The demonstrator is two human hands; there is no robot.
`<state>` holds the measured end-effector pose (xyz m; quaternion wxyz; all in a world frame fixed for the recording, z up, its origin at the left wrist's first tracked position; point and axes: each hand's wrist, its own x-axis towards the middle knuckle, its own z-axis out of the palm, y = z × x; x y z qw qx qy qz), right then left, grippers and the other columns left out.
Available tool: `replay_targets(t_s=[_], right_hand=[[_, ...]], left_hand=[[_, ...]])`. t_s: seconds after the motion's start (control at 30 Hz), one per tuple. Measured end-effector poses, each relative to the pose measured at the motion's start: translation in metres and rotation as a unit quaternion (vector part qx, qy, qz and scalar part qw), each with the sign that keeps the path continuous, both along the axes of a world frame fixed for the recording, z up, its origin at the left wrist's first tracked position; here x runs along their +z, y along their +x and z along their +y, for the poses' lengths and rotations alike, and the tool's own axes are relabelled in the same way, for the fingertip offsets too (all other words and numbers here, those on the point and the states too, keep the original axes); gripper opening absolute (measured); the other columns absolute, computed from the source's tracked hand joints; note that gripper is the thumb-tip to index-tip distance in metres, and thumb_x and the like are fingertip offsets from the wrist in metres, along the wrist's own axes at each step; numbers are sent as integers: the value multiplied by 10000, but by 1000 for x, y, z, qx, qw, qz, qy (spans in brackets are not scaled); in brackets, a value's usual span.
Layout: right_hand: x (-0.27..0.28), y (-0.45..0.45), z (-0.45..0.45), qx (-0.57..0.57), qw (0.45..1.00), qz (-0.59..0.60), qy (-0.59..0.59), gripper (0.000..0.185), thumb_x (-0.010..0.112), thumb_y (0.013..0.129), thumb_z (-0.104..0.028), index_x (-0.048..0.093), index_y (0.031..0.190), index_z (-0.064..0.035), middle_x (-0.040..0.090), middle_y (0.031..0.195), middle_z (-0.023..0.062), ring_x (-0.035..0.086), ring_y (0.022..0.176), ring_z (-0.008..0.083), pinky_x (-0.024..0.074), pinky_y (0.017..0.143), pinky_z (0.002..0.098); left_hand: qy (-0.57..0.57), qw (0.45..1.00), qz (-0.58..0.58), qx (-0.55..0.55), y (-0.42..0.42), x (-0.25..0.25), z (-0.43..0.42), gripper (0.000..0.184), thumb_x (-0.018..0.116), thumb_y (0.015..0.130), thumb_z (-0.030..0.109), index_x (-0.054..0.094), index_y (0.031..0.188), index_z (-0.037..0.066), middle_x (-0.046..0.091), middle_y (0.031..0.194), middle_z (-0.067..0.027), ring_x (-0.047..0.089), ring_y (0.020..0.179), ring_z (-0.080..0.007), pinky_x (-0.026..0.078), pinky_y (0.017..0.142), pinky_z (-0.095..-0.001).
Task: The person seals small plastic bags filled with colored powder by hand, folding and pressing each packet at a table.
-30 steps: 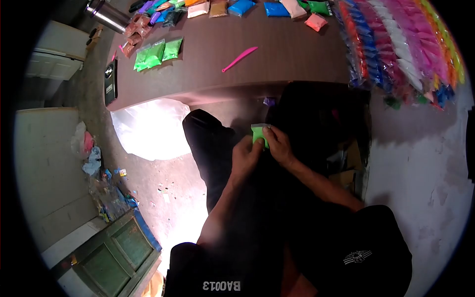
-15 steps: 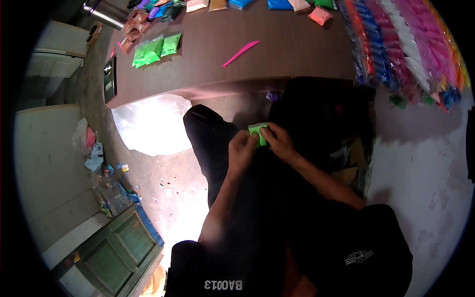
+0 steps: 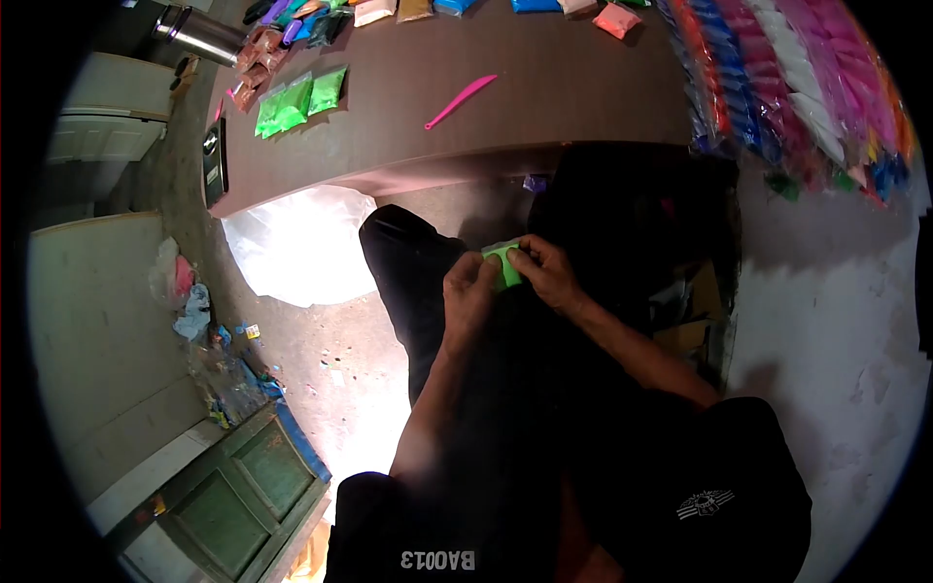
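Note:
Between my two hands, above my lap, is a small bright-green packet point(image 3: 506, 273) with a clear top edge. My left hand point(image 3: 470, 289) is closed on its left side, thumb on the front. On the other side my right hand point(image 3: 547, 275) pinches it near the top right. Fingers behind the packet are hidden. Several similar green packets point(image 3: 292, 105) lie on the brown table point(image 3: 389, 121) at the left. A pink plastic knife point(image 3: 461, 102) rests in the middle of the tabletop.
Strips of colourful packets point(image 3: 768, 78) hang over the table's right end. A metal flask point(image 3: 199, 35) lies at the far left, near brownish packets point(image 3: 258, 58). A phone-like black object point(image 3: 215, 160) sits on the left edge. Below is a white plastic bag point(image 3: 301, 248).
Both hands still hold the green packet, with the thumbs shifted slightly along it. The view has tilted a little, so the table items appear slightly higher and further left.

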<state>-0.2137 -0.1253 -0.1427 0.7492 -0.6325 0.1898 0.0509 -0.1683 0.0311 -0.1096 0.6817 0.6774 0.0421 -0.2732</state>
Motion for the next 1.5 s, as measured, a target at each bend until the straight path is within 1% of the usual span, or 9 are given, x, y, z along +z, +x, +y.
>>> replay_targets(t_s=[0.23, 0.33, 0.43, 0.5, 0.73, 1.13, 1.2, 1.47, 1.5], right_hand=[[-9, -2, -3, -24, 1000, -13, -5, 213, 651, 995, -209, 684, 1089, -20, 692, 922, 35, 634, 834, 99, 515, 751, 259], [-9, -3, -3, -1, 999, -30, -28, 191, 641, 1019, -196, 675, 1111, -32, 664, 910, -7, 597, 805, 56, 495, 733, 220], [-9, -2, -1, 5, 996, -72, -60, 191, 652, 1014, -194, 675, 1112, -32, 669, 916, -4, 603, 808, 56, 495, 726, 218], [-7, -2, 2, -22, 998, -55, -15, 203, 671, 980, -193, 683, 1093, -24, 700, 937, 30, 640, 846, 96, 520, 772, 260], [-7, -1, -4, 5, 998, -42, -40, 206, 684, 965, -183, 685, 1096, -24, 704, 946, 32, 646, 855, 102, 525, 783, 271], [-5, -1, -4, 9, 1000, -19, 21, 202, 656, 986, -207, 696, 1075, -31, 711, 933, 33, 659, 851, 110, 528, 779, 263], [-6, -1, -3, -6, 999, -32, -1, 197, 626, 1027, -216, 691, 1093, -42, 667, 901, -8, 599, 805, 57, 498, 732, 233], [0, -1, -2, 30, 998, -37, -49, 221, 636, 1023, -233, 685, 1082, -26, 678, 918, 7, 618, 824, 73, 511, 756, 243], [2, 0, -1, 29, 998, -38, -47, 229, 647, 1016, -237, 679, 1091, -23, 679, 925, 14, 624, 833, 81, 516, 762, 249]], left_hand=[[3, 1000, 15, 10, -3, 5, -9, 184, 686, 995, 190, 702, 1040, 12, 674, 859, 24, 580, 777, -36, 453, 707, -193], [20, 1000, -3, -6, -3, 1, -5, 191, 685, 994, 183, 709, 1062, 6, 685, 870, 17, 593, 795, -43, 463, 728, -196], [28, 999, -14, -12, -2, 1, -3, 191, 678, 999, 188, 710, 1044, 6, 681, 859, 23, 588, 790, -43, 460, 724, -195], [26, 999, -18, -9, -1, 2, -3, 196, 676, 1001, 194, 711, 1040, 5, 680, 855, 25, 583, 785, -42, 457, 720, -195], [29, 999, 11, 26, -1, 12, -7, 221, 662, 1015, 230, 715, 1008, 15, 666, 826, 30, 556, 741, -34, 435, 687, -189], [-10, 998, 57, 4, 5, 7, 4, 237, 665, 1016, 258, 716, 975, 30, 652, 806, 42, 551, 733, -30, 433, 680, -187], [-1, 999, 47, 5, 4, 7, 1, 230, 671, 1012, 252, 714, 979, 29, 657, 814, 42, 557, 740, -30, 439, 687, -187], [7, 1000, 2, -4, 2, 2, 0, 197, 675, 1010, 222, 706, 984, 30, 658, 819, 39, 556, 747, -29, 447, 689, -188], [-12, 1000, 11, 26, 1, 3, -1, 201, 668, 1015, 226, 704, 979, 31, 655, 817, 39, 550, 740, -30, 444, 683, -190]])
